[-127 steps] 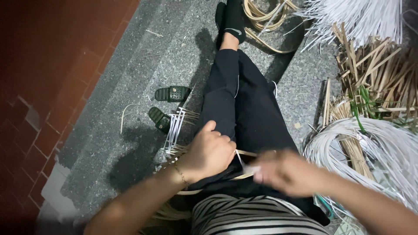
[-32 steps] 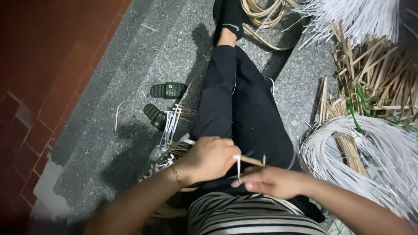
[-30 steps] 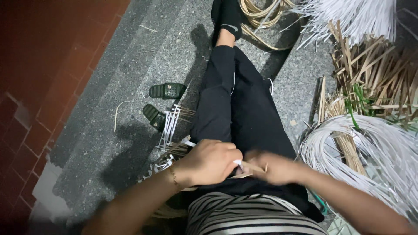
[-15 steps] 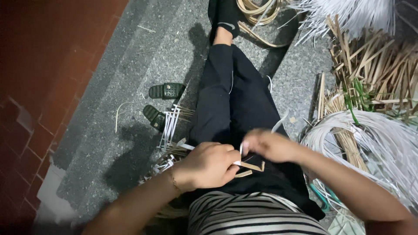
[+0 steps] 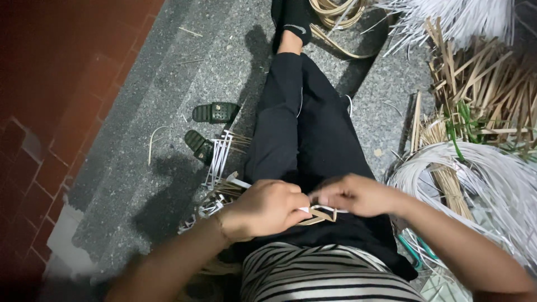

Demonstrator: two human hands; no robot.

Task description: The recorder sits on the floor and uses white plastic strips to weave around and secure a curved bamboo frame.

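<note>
At the far left, red brick paving (image 5: pixel 50 112) is giving way to a grey stone floor (image 5: pixel 140 184), where two dark sandals (image 5: pixel 215 113) are lying beside the person's black-trousered legs (image 5: pixel 305 140). Nearer, the left hand (image 5: pixel 265 207) is curling shut around a woven piece of tan and white strips (image 5: pixel 224 193) resting on the lap. Just to its right, the right hand (image 5: pixel 352 194) is pinching its fingertips together on a tan strip (image 5: pixel 321 213) that is looping between both hands. Farther right, a coil of white strips (image 5: pixel 475 179) is lying near, with loose tan canes (image 5: pixel 486 95) heaped beyond.
</note>
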